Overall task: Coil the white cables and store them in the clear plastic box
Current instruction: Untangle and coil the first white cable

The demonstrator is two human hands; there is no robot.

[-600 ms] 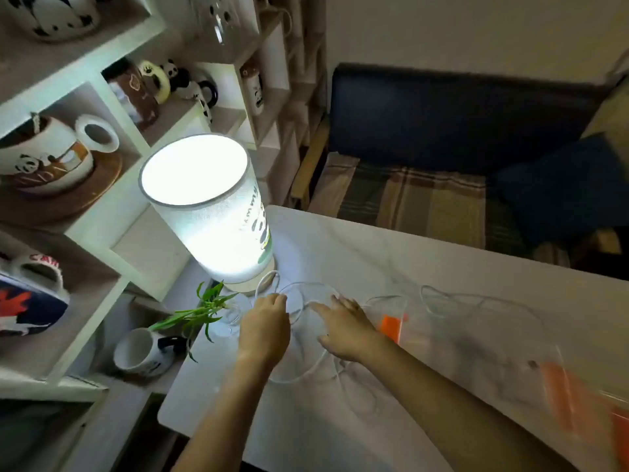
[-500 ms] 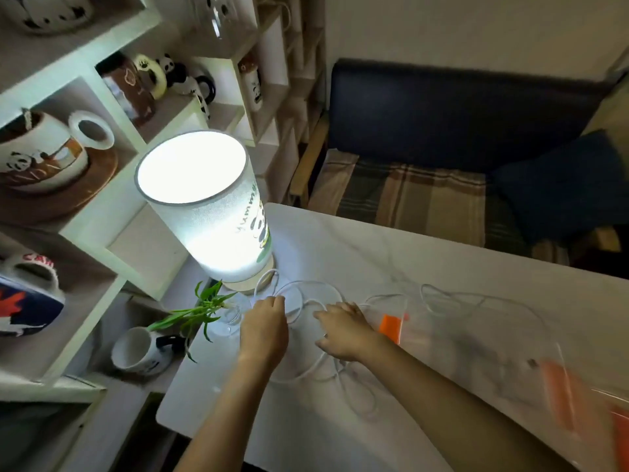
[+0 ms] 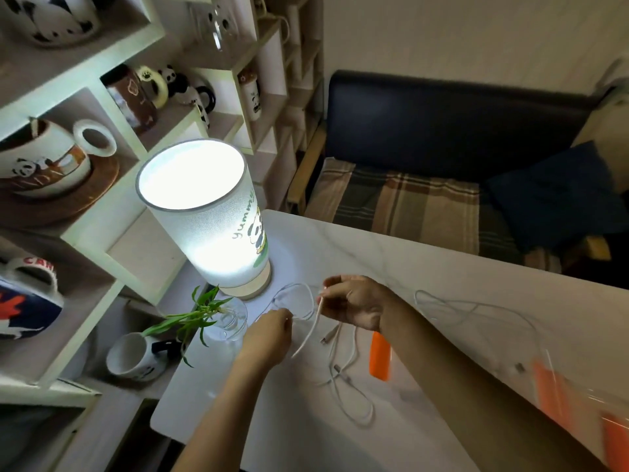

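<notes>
A person's left hand (image 3: 269,338) and right hand (image 3: 354,306) each pinched a stretch of white cable (image 3: 308,335) just in front of a lit cylindrical lamp (image 3: 204,216) on a white marble-patterned table (image 3: 425,267). More white cable (image 3: 350,390) lay in loose loops nearer the camera than the lamp, and another length (image 3: 476,308) trailed well to the lamp's right. The clear plastic box (image 3: 561,390), with orange clasps, sat blurred far right of the lamp. A glass vase of green shoots (image 3: 224,318) stood just beside the lamp's base. Shelves of panda mugs (image 3: 112,137) rose left of the lamp; a dark sofa (image 3: 459,131) with a plaid cover stood beyond it.
</notes>
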